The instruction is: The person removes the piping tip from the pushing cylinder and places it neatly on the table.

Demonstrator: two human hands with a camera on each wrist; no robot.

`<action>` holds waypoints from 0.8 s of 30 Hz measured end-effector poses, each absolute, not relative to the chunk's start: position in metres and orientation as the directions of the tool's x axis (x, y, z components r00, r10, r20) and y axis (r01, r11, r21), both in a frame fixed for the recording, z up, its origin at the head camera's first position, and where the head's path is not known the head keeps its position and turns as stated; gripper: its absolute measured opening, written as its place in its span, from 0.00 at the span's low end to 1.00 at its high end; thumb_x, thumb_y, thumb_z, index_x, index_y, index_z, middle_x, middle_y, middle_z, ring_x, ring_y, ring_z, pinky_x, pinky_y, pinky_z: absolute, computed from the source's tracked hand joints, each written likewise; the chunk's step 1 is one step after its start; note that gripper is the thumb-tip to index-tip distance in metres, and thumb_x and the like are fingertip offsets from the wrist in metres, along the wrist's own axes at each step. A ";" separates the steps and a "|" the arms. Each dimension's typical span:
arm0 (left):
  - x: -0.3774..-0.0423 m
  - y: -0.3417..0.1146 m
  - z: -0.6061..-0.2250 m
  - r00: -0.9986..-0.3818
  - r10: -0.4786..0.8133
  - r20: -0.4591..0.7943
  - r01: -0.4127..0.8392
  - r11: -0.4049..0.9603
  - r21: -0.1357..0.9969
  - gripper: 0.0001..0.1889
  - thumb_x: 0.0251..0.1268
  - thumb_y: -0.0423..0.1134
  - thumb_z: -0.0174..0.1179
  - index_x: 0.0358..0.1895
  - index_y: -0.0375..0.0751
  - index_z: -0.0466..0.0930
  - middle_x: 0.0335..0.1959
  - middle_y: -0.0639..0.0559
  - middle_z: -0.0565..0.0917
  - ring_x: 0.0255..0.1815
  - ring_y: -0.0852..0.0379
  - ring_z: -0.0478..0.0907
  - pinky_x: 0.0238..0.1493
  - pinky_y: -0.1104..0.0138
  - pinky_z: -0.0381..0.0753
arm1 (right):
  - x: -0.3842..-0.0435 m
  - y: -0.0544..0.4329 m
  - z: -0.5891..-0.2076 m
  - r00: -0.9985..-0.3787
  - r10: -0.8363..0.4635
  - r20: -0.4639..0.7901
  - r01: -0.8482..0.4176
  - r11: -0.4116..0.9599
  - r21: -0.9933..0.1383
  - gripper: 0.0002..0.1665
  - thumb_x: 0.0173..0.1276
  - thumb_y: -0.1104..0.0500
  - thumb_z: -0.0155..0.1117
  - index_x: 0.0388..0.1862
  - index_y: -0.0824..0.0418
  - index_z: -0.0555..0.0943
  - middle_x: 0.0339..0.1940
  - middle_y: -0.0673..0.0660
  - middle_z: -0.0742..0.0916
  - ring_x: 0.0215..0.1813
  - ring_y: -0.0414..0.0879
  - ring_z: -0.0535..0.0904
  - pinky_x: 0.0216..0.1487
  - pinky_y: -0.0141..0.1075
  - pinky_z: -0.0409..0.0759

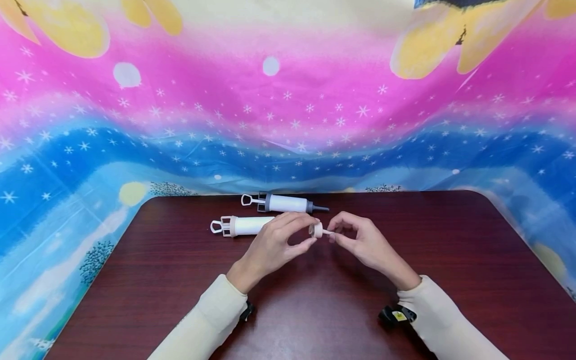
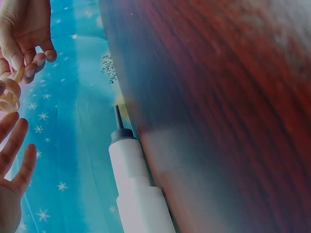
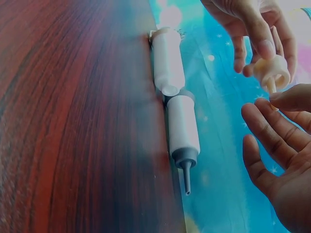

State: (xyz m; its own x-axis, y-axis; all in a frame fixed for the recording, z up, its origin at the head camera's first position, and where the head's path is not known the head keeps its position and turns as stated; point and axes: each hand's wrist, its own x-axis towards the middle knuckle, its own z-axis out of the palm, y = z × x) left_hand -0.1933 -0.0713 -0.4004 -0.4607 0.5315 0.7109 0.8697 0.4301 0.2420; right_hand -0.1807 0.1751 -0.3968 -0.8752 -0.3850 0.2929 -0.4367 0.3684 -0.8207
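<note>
Between my hands, over the table, is a cream nozzle cap [image 1: 318, 230] with a wide threaded collar and a thin spout. My left hand [image 1: 279, 237] pinches the collar between thumb and fingers. From the other side, the thumb and fingertips of my right hand [image 1: 360, 241] pinch the spout. The right wrist view shows the open end of the cap [image 3: 273, 70]. Behind my left hand lies a white syringe-like tube [image 1: 252, 226] with a cream end frame and pull handle; its front end is hidden in the head view but shows without a nozzle in the right wrist view.
A second white tube [image 1: 288, 203] with grey fittings, a white pull handle and a long grey spout lies behind the first, near the back edge of the dark wooden table [image 1: 315, 310]. A patterned cloth [image 1: 288, 125] hangs around the table.
</note>
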 end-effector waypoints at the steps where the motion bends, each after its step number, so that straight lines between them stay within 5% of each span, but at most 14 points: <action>1: -0.193 -0.071 -0.400 -0.465 0.532 0.708 0.870 0.420 0.256 0.20 0.64 0.37 0.75 0.58 0.43 0.85 0.52 0.51 0.89 0.57 0.55 0.85 0.64 0.65 0.82 | -0.181 0.175 -0.397 -0.875 -0.386 0.294 -0.438 0.367 -0.821 0.06 0.72 0.67 0.69 0.42 0.57 0.84 0.33 0.58 0.89 0.36 0.44 0.85 0.43 0.35 0.82; 10: -0.193 -0.071 -0.401 -0.560 0.515 0.649 0.828 0.348 0.439 0.20 0.65 0.35 0.74 0.60 0.39 0.86 0.53 0.48 0.88 0.56 0.54 0.85 0.63 0.65 0.82 | -0.180 0.174 -0.395 -0.873 -0.388 0.294 -0.440 0.371 -0.818 0.06 0.72 0.66 0.69 0.43 0.56 0.84 0.33 0.54 0.89 0.36 0.42 0.84 0.42 0.34 0.82; 18: -0.193 -0.070 -0.401 -0.612 0.499 0.613 0.787 0.307 0.536 0.20 0.65 0.35 0.73 0.60 0.41 0.86 0.51 0.50 0.89 0.52 0.57 0.85 0.61 0.65 0.83 | -0.178 0.173 -0.393 -0.873 -0.388 0.296 -0.442 0.368 -0.818 0.06 0.72 0.67 0.69 0.43 0.57 0.84 0.34 0.54 0.89 0.37 0.53 0.86 0.42 0.33 0.82; 24: -0.193 -0.069 -0.401 -0.645 0.493 0.584 0.756 0.298 0.583 0.20 0.64 0.36 0.74 0.60 0.41 0.87 0.51 0.50 0.89 0.50 0.59 0.86 0.60 0.66 0.83 | -0.179 0.173 -0.393 -0.870 -0.391 0.299 -0.445 0.364 -0.818 0.06 0.72 0.67 0.69 0.43 0.57 0.84 0.34 0.55 0.89 0.36 0.43 0.85 0.43 0.36 0.83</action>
State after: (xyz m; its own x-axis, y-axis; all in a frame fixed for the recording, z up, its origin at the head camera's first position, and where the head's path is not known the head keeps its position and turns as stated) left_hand -0.1929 -0.0685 -0.4008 -0.6447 0.4930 0.5842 0.7560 0.2980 0.5828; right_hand -0.1785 0.1732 -0.3933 -0.8703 -0.3915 0.2987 -0.4448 0.3644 -0.8182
